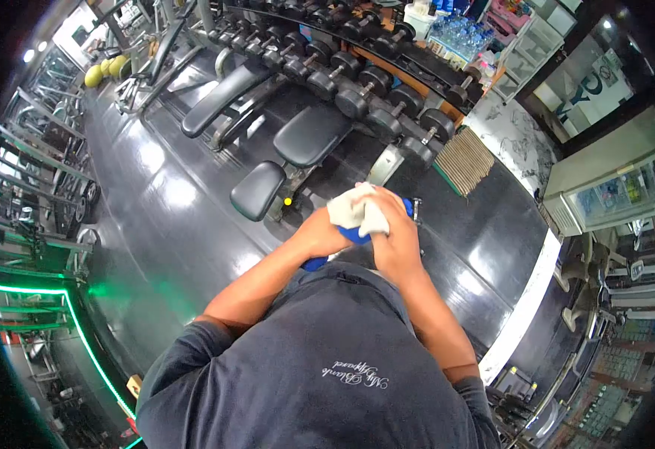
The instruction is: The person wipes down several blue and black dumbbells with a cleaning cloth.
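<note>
In the head view, both my hands meet in front of my body around a blue object (354, 235), mostly covered, so I cannot make out its kind. More blue shows below my left wrist and past my right fingers. My left hand (324, 231) is closed at the blue object's left side, its fingers largely hidden. A crumpled whitish cloth (359, 209) lies over the top of the blue object. My right hand (398, 228) is curled over the cloth, pressing it against the blue object.
Ahead stand a black padded bench (312, 136) and a rack of dumbbells (351, 101). A ribbed mat (465, 161) lies right of the rack. Weight machines (43, 176) line the left, near a green light strip (80, 329). A glass-fronted cooler (619, 187) stands right.
</note>
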`<state>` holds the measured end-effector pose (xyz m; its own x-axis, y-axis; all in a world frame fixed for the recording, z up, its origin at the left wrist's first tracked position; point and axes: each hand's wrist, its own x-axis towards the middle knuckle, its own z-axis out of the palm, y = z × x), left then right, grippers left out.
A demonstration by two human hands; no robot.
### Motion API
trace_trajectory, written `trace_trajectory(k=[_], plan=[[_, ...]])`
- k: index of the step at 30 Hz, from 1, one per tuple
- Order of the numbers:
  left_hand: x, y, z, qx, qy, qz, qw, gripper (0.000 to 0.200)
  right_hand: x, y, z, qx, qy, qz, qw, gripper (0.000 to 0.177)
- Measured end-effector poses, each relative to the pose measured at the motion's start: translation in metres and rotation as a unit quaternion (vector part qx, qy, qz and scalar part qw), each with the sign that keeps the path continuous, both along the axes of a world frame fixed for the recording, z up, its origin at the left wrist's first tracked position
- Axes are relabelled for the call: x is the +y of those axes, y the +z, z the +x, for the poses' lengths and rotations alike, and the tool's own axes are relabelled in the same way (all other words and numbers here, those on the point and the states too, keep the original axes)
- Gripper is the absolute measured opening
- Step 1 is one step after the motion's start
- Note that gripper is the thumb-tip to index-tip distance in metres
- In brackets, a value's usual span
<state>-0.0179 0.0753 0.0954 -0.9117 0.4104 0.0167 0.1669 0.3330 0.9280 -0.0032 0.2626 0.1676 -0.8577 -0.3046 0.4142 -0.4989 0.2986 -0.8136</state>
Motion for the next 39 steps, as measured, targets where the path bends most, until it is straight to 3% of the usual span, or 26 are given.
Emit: trace_trajectory(k=[1,5,7,8,10,12,14,16,18,19,21,23,25,28,31,33,35,36,39], plan=[[0.001,0.003,0.0,-0.021,0.006,-0.002,1.0,0.05,-0.002,-0.014,-0.01,-0.053,-0.018,-0.041,0.998,0.044],[0.003,0.015,0.003,-0.072,0.008,-0.01,0.997,0.052,-0.016,0.006,-0.022,-0.088,-0.052,0.013,0.995,0.043],[0.0,0.023,0.006,-0.104,0.014,-0.014,0.994,0.051,-0.012,0.0,-0.023,-0.162,-0.047,-0.039,0.985,0.042],[0.0,0.021,0.004,-0.075,0.037,0.009,0.996,0.05,-0.01,-0.001,-0.023,-0.198,-0.043,-0.065,0.977,0.042],[-0.002,0.014,-0.003,-0.016,0.089,0.054,0.994,0.048,-0.004,0.007,-0.006,-0.152,-0.098,0.003,0.983,0.04],[-0.013,0.023,-0.012,-0.21,0.143,0.068,0.965,0.012,0.005,0.008,0.004,-0.161,-0.122,0.025,0.979,0.038],[-0.026,0.016,-0.022,-0.26,0.168,0.203,0.929,0.02,0.019,0.003,0.005,-0.218,-0.127,-0.001,0.968,0.036],[-0.03,0.018,-0.028,-0.342,0.209,0.428,0.81,0.026,0.022,-0.001,0.002,-0.236,-0.154,-0.126,0.951,0.034],[-0.038,0.017,-0.04,-0.431,0.206,0.624,0.618,0.029,0.018,0.003,0.0,-0.201,-0.17,-0.161,0.951,0.037],[-0.048,-0.018,-0.051,-0.444,0.114,0.723,0.517,0.023,0.012,0.003,-0.001,-0.191,-0.159,-0.214,0.945,0.037],[-0.048,-0.077,-0.065,-0.421,0.205,0.706,0.532,0.015,-0.008,0.003,0.0,-0.167,-0.135,-0.318,0.923,0.038],[-0.032,-0.041,-0.053,-0.366,0.227,0.709,0.558,0.023,-0.019,0.003,-0.001,-0.089,-0.141,-0.231,0.958,0.04],[-0.033,-0.142,-0.069,-0.35,0.118,0.773,0.516,0.029,-0.032,0.006,-0.002,-0.014,-0.139,-0.165,0.976,0.047],[-0.022,-0.058,-0.046,-0.443,0.24,0.694,0.515,0.036,-0.049,0.011,-0.014,0.147,-0.118,0.046,0.981,0.06],[-0.022,-0.131,-0.031,-0.451,0.081,0.873,0.166,0.037,-0.069,0.005,0.003,0.206,0.01,0.149,0.967,0.048],[-0.036,-0.143,-0.039,-0.41,0.055,0.848,0.331,0.028,-0.051,0.002,0.01,0.204,0.078,0.138,0.966,0.043],[-0.042,-0.148,-0.042,-0.344,0.051,0.759,0.551,0.018,-0.029,-0.008,0.009,0.195,0.113,0.14,0.964,0.042],[-0.035,-0.129,-0.037,-0.334,0.015,0.794,0.508,0.017,-0.027,-0.013,0.009,0.195,0.076,0.114,0.971,0.044],[-0.007,-0.037,-0.014,-0.397,0.19,0.749,0.496,0.028,-0.034,-0.005,0.005,0.161,-0.008,0.018,0.987,0.051]])
